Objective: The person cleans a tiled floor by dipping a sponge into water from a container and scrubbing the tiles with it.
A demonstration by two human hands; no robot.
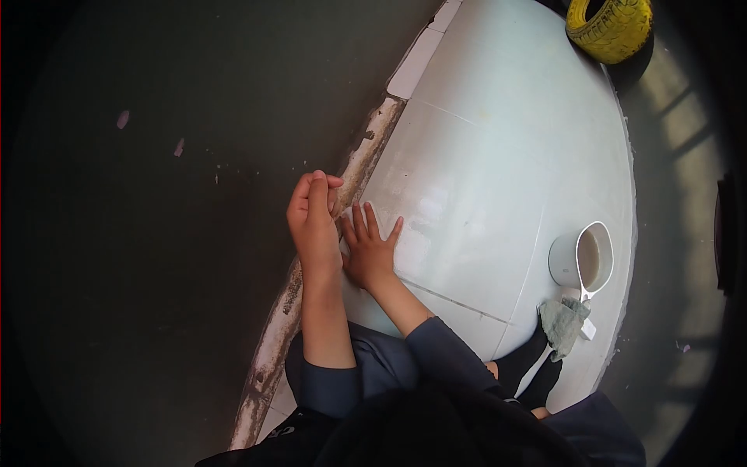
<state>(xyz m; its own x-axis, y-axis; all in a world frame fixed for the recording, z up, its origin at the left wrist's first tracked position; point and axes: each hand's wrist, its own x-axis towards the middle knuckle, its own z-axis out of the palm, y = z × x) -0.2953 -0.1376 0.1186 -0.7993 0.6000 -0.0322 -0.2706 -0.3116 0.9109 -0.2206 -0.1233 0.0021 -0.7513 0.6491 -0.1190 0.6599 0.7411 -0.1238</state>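
My left hand (313, 218) is raised beside the chipped, stained border strip (366, 152) along the tile edge. Its fingers are curled in and the thumb is pressed against them; whatever they may hold is hidden or too small to make out. Close by on the right, my right hand (371, 253) lies flat on the pale tiles (475, 226) with its fingers spread. The left wrist partly covers its inner side. Nothing shows under the right palm.
At right stands a white handled pot (566, 261) with cloudy liquid inside. A grey-green cloth (563, 323) lies beside its handle, near a small white block (588, 330). A yellow tyre (611, 33) sits at the top right. Dark floor (171, 257) stretches left, with small pale flecks.
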